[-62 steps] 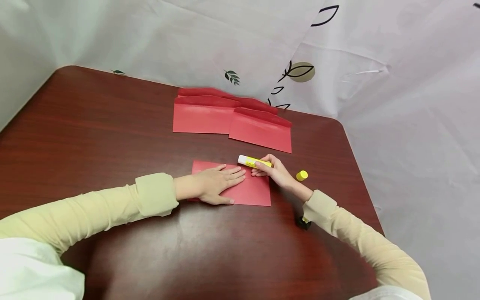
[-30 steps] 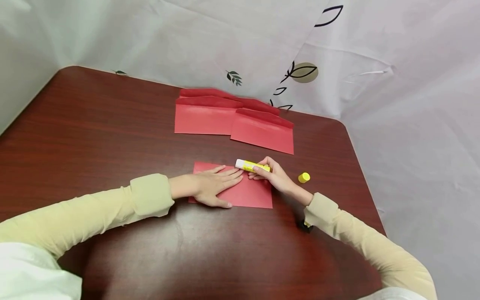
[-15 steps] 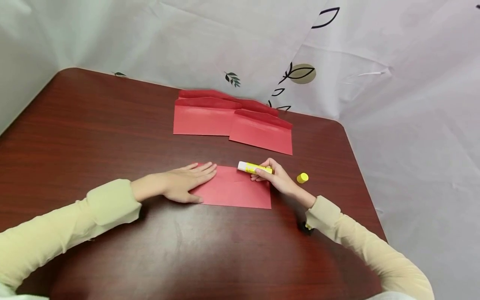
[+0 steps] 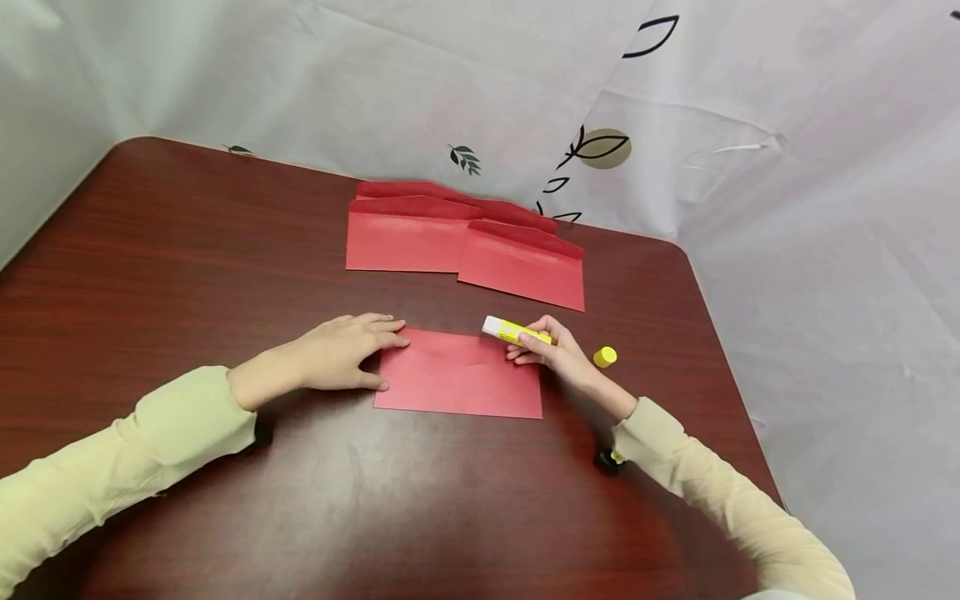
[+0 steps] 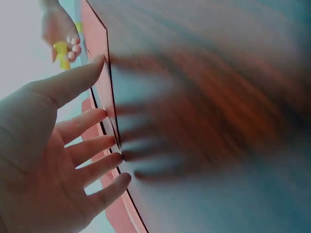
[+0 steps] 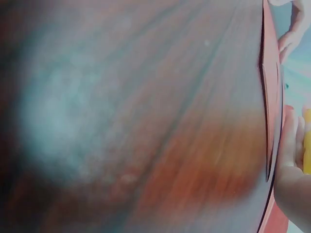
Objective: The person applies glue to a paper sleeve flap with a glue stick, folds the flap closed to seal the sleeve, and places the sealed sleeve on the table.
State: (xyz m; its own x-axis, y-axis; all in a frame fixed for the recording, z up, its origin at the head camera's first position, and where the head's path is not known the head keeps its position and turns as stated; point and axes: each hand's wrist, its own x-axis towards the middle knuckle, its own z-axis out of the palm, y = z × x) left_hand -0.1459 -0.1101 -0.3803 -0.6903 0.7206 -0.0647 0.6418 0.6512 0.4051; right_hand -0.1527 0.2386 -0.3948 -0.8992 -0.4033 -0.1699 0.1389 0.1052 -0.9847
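Note:
A red envelope (image 4: 457, 385) lies flat on the table in front of me, its flap side up and closed down. At its left edge my left hand (image 4: 333, 354) has its fingers spread, with fingertips at the upper left corner and the thumb near the lower left. In the left wrist view these fingers (image 5: 99, 145) are spread and hold nothing. Above the envelope's upper right part, my right hand (image 4: 561, 352) holds a yellow and white glue stick (image 4: 517, 332), white end pointing left. Only a sliver of the glue stick (image 6: 307, 145) shows in the right wrist view.
Several red envelopes with raised flaps (image 4: 408, 242) overlap at the back of the table (image 4: 225, 250). A yellow cap (image 4: 604, 357) stands right of my right hand. Patterned white cloth (image 4: 337, 92) hangs behind the table.
My left hand has slid left from the middle of the envelope to its left edge, uncovering the flap. The right hand keeps hold of the glue stick and has shifted slightly.

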